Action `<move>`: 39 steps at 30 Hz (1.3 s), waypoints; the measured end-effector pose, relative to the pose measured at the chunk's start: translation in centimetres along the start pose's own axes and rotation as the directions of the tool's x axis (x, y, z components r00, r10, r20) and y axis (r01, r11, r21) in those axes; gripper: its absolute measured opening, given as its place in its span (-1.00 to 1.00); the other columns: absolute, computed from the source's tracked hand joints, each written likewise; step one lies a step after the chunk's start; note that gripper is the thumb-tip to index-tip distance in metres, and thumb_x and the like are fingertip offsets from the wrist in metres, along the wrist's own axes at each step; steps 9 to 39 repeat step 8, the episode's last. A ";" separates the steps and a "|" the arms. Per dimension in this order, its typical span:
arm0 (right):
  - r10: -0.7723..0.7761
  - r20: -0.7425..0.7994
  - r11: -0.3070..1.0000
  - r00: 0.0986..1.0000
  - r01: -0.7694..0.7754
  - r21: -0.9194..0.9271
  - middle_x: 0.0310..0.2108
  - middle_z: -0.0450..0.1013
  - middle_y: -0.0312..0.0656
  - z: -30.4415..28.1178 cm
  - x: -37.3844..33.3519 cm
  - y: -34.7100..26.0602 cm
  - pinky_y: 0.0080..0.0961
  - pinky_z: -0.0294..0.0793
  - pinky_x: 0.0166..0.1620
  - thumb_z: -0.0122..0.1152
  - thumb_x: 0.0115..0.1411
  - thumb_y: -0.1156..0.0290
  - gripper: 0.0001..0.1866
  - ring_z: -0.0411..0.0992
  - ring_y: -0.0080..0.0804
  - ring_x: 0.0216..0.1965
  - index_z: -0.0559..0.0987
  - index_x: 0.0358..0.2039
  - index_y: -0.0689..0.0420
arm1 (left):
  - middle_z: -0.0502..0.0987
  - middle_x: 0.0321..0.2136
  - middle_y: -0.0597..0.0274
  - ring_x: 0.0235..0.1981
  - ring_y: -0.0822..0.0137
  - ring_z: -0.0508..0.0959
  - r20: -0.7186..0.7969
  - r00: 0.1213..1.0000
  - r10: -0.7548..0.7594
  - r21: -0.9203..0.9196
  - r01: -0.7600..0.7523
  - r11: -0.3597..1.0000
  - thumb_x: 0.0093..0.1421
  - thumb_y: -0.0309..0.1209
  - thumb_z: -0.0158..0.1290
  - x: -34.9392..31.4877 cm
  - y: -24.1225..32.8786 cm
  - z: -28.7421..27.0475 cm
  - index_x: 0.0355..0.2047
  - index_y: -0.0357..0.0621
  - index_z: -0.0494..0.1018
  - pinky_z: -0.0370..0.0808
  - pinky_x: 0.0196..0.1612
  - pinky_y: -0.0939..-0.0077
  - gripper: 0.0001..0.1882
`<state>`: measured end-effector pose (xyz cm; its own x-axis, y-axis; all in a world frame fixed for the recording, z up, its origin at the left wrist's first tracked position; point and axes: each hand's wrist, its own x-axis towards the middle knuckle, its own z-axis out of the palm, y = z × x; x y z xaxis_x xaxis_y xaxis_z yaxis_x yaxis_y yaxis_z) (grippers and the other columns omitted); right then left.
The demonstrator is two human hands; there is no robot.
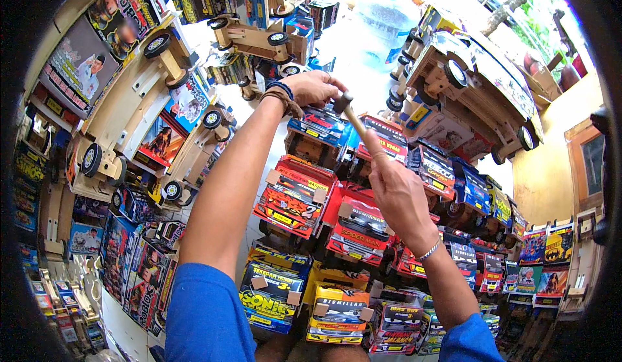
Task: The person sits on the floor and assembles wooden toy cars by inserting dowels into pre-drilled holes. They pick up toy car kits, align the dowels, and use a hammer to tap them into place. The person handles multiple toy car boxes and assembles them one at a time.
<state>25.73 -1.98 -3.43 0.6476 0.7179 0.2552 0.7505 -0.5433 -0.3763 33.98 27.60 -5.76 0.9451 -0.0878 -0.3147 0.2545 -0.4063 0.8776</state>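
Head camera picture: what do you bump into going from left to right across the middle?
Big wooden toy truck → left hand → hammer → right hand → upturned wooden toy truck.

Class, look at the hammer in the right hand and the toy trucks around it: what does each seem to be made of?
Hammer: pale handle, probably bare wood; small dark head, likely metal, though blurred. Toy trucks: unpainted light wood on the undersides and axles, black wheels that may be rubber or plastic, bodies covered in glossy colourful printed sheets, perhaps paper or stickers.
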 end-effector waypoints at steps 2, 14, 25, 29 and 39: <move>-0.035 -0.022 0.999 0.999 0.035 0.027 -0.45 0.49 0.08 0.1 0.7 0.2 -0.16 0.45 -0.35 0.07 0.30 0.45 -0.36 0.48 -0.06 -0.46 0.20 0.38 0.02 | 0.58 -0.15 0.31 -0.19 0.55 0.49 -0.022 1.000 -0.004 -0.049 0.003 0.999 0.28 -0.34 0.07 -0.2 0.2 0.3 0.09 -0.09 0.49 0.42 -0.19 0.61 -0.63; 0.287 0.017 0.930 0.958 -0.283 0.235 -0.48 0.51 0.18 -3.1 2.6 -0.2 -0.04 0.49 -0.34 0.07 0.30 0.42 -0.47 0.52 0.13 -0.48 0.33 0.30 0.07 | 0.55 0.00 0.18 -0.16 0.40 0.53 -0.006 0.995 0.105 -0.058 -0.105 0.993 0.26 -0.29 0.07 -0.6 -0.6 -0.1 0.20 -0.20 0.34 0.47 -0.10 0.56 -0.48; 0.287 0.017 0.930 0.958 -0.283 0.235 -0.48 0.51 0.18 -3.1 2.6 -0.2 -0.04 0.49 -0.34 0.07 0.30 0.42 -0.47 0.52 0.13 -0.48 0.33 0.30 0.07 | 0.55 0.00 0.18 -0.16 0.40 0.53 -0.006 0.995 0.105 -0.058 -0.105 0.993 0.26 -0.29 0.07 -0.6 -0.6 -0.1 0.20 -0.20 0.34 0.47 -0.10 0.56 -0.48; 0.287 0.017 0.930 0.958 -0.283 0.235 -0.48 0.51 0.18 -3.1 2.6 -0.2 -0.04 0.49 -0.34 0.07 0.30 0.42 -0.47 0.52 0.13 -0.48 0.33 0.30 0.07 | 0.55 0.00 0.18 -0.16 0.40 0.53 -0.006 0.995 0.105 -0.058 -0.105 0.993 0.26 -0.29 0.07 -0.6 -0.6 -0.1 0.20 -0.20 0.34 0.47 -0.10 0.56 -0.48; 0.287 0.017 0.930 0.958 -0.283 0.235 -0.48 0.51 0.18 -3.1 2.6 -0.2 -0.04 0.49 -0.34 0.07 0.30 0.42 -0.47 0.52 0.13 -0.48 0.33 0.30 0.07 | 0.55 0.00 0.18 -0.16 0.40 0.53 -0.006 0.995 0.105 -0.058 -0.105 0.993 0.26 -0.29 0.07 -0.6 -0.6 -0.1 0.20 -0.20 0.34 0.47 -0.10 0.56 -0.48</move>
